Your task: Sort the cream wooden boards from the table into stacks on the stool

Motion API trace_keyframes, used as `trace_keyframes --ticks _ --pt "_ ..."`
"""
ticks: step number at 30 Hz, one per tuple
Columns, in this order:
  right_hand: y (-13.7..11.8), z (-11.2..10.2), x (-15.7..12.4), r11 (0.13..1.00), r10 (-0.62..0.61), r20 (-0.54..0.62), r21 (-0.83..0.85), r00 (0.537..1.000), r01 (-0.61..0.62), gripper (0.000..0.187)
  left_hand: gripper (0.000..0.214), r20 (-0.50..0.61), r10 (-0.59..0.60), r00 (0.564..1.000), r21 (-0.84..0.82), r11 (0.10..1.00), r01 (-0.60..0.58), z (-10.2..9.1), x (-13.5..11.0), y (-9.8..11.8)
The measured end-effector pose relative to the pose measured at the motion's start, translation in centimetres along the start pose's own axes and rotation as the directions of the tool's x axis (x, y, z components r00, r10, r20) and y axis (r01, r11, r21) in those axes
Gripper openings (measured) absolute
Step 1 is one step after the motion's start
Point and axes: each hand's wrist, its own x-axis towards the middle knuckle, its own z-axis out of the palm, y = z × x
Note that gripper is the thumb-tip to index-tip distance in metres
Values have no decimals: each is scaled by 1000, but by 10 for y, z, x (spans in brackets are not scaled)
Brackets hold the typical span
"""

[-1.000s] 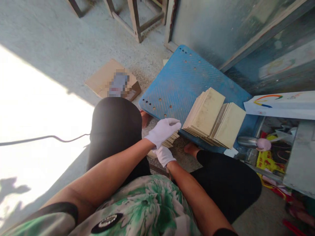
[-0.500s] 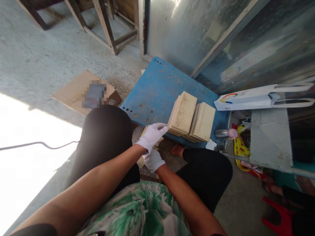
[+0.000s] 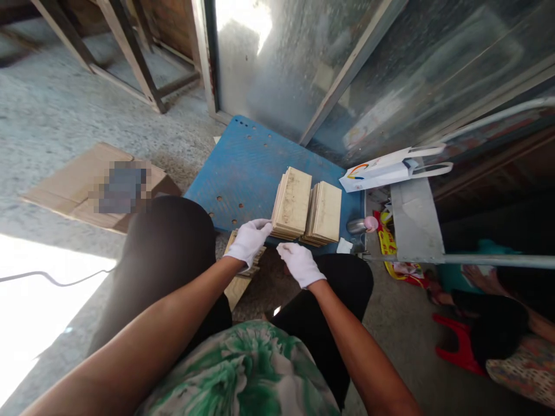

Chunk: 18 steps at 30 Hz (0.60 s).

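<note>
Concrete floor below: my left hand (image 3: 249, 241) presses flat on slats (image 3: 256, 261) pointing away from me; my right hand (image 3: 299, 263) hovers open beside them.

**Hard sun, open shade, wide-angle warp**

Burnt out to blank white on the floor (image 3: 30, 306) well to the left of the left hand (image 3: 249, 240), with a hard shadow edge along it. Glares again on the metal panel (image 3: 243, 23) far above both hands. Evenly shaded and sharp around the right hand (image 3: 299, 263); both hands bright, detail kept. Pixelated in one patch on the cardboard box (image 3: 124, 186) off to the left. Tilts and bends straight lines toward the edges, as on the wooden frame (image 3: 130, 58) up and left. Soft and stretched in the corners below the hands.
</note>
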Motion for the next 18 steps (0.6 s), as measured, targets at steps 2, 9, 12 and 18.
trace_keyframes --ticks 2,9,12,18 --pt "14 -11 -2 993 50 -34 110 998 -46 34 35 -10 2 1000 38 999 -2 0 1 -2" --pt "29 -42 -27 732 298 -89 660 950 -168 35 22 -30 12 999 92 996 -10 -3 1 4" --pt "23 -61 -41 662 339 -111 734 934 -153 30 18 -66 10 998 90 996 -4 -4 -1 7" --pt "30 -81 -55 605 348 -169 792 922 -83 24 18 -74 3 997 111 994 6 -3 -4 3"
